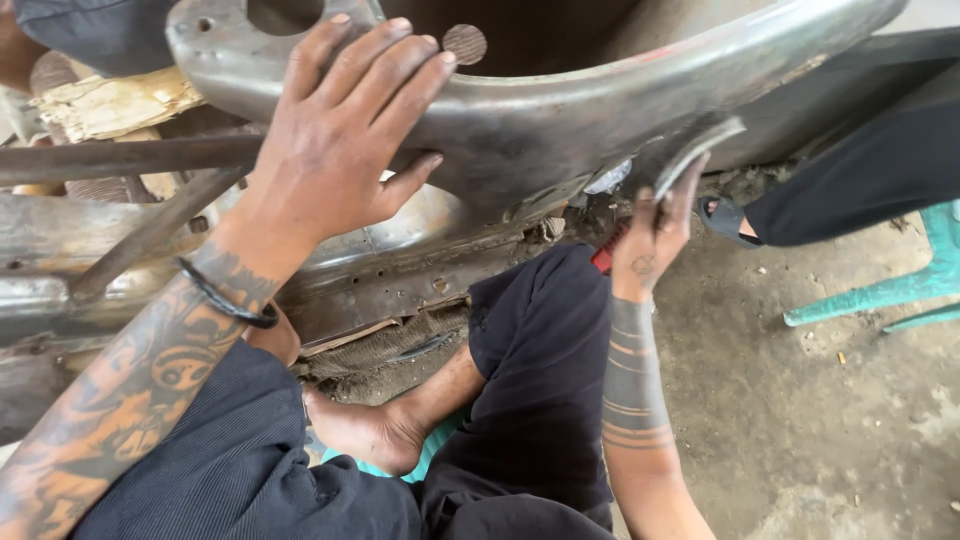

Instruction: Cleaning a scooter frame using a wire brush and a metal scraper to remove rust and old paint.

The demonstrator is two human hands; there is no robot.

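Metal panel (560, 120): left hand (340, 140) flat on it, fingers spread, holding nothing, keeps it steady. Right hand (655, 235) fingers pinch grey sanding sheet (695, 150) against panel's near edge.

Left hand (340, 130) flat on bare metal body panel (540, 120), right hand (655, 235) pressing sandpaper sheet (695, 150) against its edge

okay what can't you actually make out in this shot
- Head view: the curved bare-metal body panel runs past the top edge.
- The right hand covers most of the thin grey sheet it presses there.
- The small red object is hidden behind that wrist.
- The left hand lies flat, covering the panel beneath.
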